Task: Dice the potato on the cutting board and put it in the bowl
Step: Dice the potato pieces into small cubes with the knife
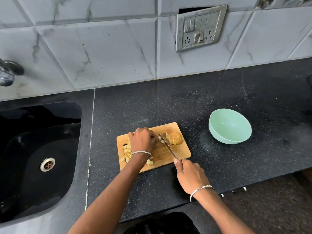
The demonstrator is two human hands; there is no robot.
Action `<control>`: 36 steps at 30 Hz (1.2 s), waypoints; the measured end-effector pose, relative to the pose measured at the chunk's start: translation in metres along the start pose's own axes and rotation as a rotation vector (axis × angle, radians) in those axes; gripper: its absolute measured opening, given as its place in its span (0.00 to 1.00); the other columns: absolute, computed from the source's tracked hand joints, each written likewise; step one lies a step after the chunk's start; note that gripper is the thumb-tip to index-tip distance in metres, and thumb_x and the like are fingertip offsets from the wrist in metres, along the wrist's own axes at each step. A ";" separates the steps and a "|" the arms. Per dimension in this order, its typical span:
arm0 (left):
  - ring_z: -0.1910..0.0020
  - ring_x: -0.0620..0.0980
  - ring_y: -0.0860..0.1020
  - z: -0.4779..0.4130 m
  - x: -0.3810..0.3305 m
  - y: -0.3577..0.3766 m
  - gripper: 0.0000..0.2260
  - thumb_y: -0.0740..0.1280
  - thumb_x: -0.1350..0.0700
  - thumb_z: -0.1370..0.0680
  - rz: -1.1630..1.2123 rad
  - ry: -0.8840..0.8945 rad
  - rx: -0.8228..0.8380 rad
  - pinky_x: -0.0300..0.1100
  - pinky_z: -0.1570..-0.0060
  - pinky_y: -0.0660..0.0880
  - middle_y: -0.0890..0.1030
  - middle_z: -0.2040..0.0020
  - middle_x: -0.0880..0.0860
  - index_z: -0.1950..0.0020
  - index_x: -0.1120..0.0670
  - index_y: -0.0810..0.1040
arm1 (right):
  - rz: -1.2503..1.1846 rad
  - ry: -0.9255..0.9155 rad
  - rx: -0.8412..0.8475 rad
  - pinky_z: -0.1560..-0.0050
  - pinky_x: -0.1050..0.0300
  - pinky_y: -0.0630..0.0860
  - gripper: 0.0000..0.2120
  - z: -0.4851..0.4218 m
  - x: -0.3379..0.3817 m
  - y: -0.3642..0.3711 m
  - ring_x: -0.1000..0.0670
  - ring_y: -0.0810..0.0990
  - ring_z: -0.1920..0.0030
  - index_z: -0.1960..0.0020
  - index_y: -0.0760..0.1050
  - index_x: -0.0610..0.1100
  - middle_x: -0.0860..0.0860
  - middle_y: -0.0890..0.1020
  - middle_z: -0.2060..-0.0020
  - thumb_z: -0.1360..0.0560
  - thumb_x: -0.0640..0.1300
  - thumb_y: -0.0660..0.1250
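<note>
A wooden cutting board (162, 153) lies on the black counter. On its far right corner sits an uncut brown potato half (175, 138). Several pale potato cubes (127, 152) are piled at the board's left side. My left hand (142, 141) rests on the board, its curled fingertips holding small potato pieces (160, 139) beside the blade. My right hand (190, 176) grips the handle of a knife (168, 146), whose blade lies across the board between my left fingers and the potato half. A mint green bowl (230, 126) stands to the right of the board with nothing in it.
A black sink (38, 157) with a metal drain fills the left side, with a tap (8, 73) above it. The tiled wall carries a switch and socket plate (200, 27). The counter's front edge (236, 188) runs close behind my right wrist.
</note>
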State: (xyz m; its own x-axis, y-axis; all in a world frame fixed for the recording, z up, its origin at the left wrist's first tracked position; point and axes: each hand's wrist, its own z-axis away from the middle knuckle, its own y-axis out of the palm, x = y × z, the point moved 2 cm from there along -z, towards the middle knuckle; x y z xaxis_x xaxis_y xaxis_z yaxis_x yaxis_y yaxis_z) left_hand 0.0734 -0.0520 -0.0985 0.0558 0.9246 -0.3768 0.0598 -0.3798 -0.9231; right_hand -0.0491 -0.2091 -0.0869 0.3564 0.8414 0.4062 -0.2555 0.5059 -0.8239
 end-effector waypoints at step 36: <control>0.48 0.50 0.74 0.006 -0.002 0.000 0.06 0.65 0.51 0.28 -0.047 -0.044 -0.018 0.47 0.53 0.60 0.80 0.52 0.45 0.56 0.46 0.81 | -0.020 -0.125 -0.017 0.55 0.47 0.71 0.21 -0.001 -0.001 -0.002 0.37 0.77 0.50 0.59 0.67 0.50 0.43 0.80 0.54 0.18 0.62 0.46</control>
State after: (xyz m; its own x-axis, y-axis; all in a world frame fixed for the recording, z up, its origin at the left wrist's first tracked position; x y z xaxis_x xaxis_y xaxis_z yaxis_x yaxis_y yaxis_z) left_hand 0.0674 -0.0536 -0.0979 0.0088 0.9417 -0.3364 0.0794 -0.3360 -0.9385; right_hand -0.0480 -0.2117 -0.0860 0.2460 0.8489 0.4678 -0.2334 0.5203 -0.8215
